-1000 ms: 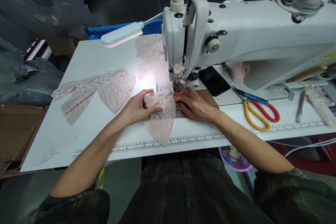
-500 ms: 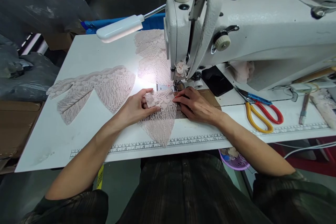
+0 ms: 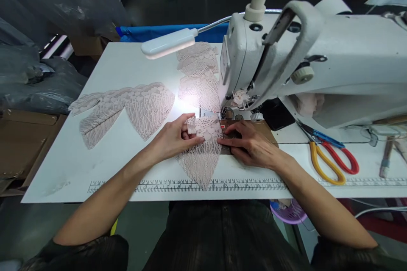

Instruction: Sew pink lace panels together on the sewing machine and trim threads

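Note:
A pale pink lace piece [image 3: 201, 163] lies under the needle area of the white sewing machine [image 3: 235, 59], its pointed end towards me. My left hand [image 3: 173, 137] pinches its folded upper left part between thumb and fingers. My right hand [image 3: 249, 144] rests on the brown plate [image 3: 265, 130] right of the needle. Its fingers are apart, and one fingertip touches the lace's right edge. More lace [image 3: 199, 84] stretches behind the presser foot [image 3: 226, 113]. Another lace piece [image 3: 149, 110] lies flat to the left.
A lit lamp [image 3: 170, 43] hangs over the white table [image 3: 63, 161]. Right of my right hand are a black phone [image 3: 277, 114] and scissors [image 3: 330, 152] with red and yellow handles. A printed ruler [image 3: 178, 186] runs along the front edge; a purple basket [image 3: 291, 214] sits below.
The view has shifted and tilted. My right hand's fingers have spread, and one fingertip now lies lower along the lace's edge. My left hand keeps its pinch.

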Tool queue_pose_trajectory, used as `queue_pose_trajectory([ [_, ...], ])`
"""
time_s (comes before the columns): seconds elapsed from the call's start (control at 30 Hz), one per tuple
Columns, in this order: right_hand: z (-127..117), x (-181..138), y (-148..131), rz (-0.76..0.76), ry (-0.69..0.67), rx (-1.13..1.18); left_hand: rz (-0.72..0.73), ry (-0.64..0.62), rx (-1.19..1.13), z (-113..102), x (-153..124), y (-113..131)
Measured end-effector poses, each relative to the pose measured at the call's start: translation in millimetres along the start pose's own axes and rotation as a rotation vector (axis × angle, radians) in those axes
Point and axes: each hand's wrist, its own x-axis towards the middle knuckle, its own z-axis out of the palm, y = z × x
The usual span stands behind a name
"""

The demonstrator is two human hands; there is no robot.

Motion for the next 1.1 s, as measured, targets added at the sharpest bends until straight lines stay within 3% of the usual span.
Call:
queue_pose_trajectory([
  [0.47,-3,1,-3,0.048,-0.054,0.004,0.062,0.043,0.045,3,-6,2],
  [0.6,-2,1,-2,0.042,-0.045,0.001,0.183,0.219,0.262,4,-6,2],
  [0.73,-1,2,-1,0.019,-0.022,-0.012,0.408,0.452,0.489,8,-3,3],
  [0.8,0,2,-1,0.004,0.002,-0.015,0.582,0.398,0.585,11,1,7],
  [0.9,2,2,0,-0.014,0.028,-0.020,0.791,0.159,0.694,17,12,14],
  [1.1,4,1,0,-0.022,0.021,-0.054,0.818,-0.126,0.790,19,34,21],
])
